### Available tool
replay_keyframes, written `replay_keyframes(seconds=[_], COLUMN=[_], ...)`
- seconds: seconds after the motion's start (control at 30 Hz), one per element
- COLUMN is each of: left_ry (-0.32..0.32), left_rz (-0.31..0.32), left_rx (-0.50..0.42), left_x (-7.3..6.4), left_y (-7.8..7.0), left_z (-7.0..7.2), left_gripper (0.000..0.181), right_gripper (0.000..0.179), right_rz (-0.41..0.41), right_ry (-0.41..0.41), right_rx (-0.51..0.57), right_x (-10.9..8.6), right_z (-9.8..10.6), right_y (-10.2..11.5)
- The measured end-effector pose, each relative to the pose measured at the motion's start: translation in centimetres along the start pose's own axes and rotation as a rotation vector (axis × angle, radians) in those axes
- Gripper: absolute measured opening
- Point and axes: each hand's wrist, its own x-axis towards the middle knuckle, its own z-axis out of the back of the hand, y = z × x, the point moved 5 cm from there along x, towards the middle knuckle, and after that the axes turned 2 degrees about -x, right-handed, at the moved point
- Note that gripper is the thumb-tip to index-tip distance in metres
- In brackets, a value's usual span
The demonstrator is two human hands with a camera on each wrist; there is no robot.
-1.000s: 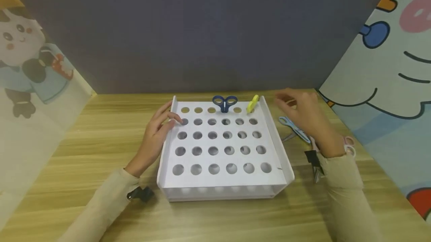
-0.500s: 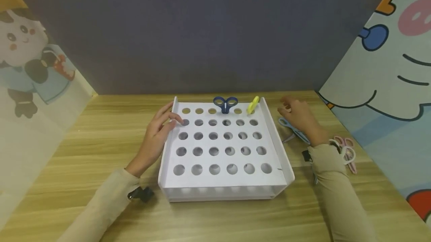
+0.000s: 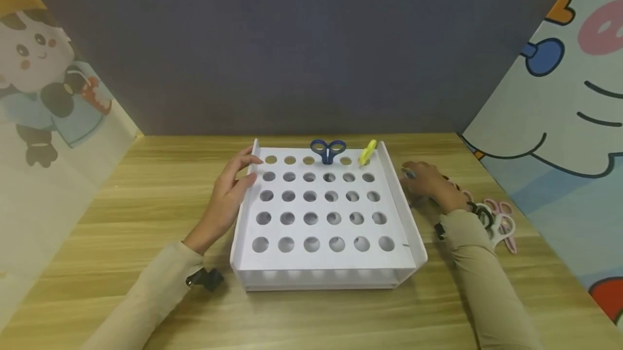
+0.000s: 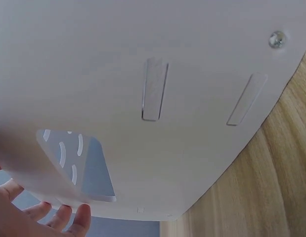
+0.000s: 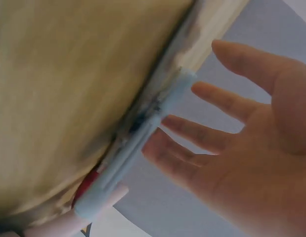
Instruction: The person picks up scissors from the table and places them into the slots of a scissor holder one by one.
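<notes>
A white rack (image 3: 321, 206) with rows of round holes stands in the middle of the table. Navy-handled scissors (image 3: 327, 159) and yellow-handled scissors (image 3: 368, 152) stick up from its back row. My left hand (image 3: 226, 198) rests on the rack's left side panel, its fingertips touching near a cutout (image 4: 93, 168) in the left wrist view. To the right of the rack, my right hand (image 3: 428, 182) reaches down over light-blue scissors (image 5: 101, 195). In the right wrist view its fingers are extended at the scissors, thumb apart; the hand mostly hides them in the head view.
Beside the right wrist lie more scissors: pink ones (image 3: 511, 244), white-handled ones (image 3: 508, 225) and ones with black handles (image 3: 488, 219), partly under the sleeve. A grey wall (image 3: 302, 52) rises behind the wooden table (image 3: 146, 204), with cartoon panels at both sides.
My right hand has come down and toward me onto the light-blue scissors, covering most of them. The left index finger has shifted from a hole's edge to the side panel's top.
</notes>
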Motion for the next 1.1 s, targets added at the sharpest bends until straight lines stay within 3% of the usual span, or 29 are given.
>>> replay_keyframes(seconds=[0.63,0.93,1.1], left_ry=[-0.002,-0.003,-0.002], left_rz=[-0.012,-0.018,-0.023], left_rx=[0.042,0.045,0.049], left_x=[0.15,0.18,0.21], left_y=[-0.08,0.04,-0.03], left_z=[0.15,0.23,0.22], left_gripper=[0.023,0.022,0.022], right_gripper=[0.033,0.026,0.022], right_rz=[-0.066,-0.016,0.06], right_ry=[-0.001,-0.024,-0.065], right_rx=[0.028,-0.007,-0.013], right_x=[-0.19,0.21,0.52], right_z=[-0.3,-0.46,-0.6], right_y=[-0.63,-0.42,0.03])
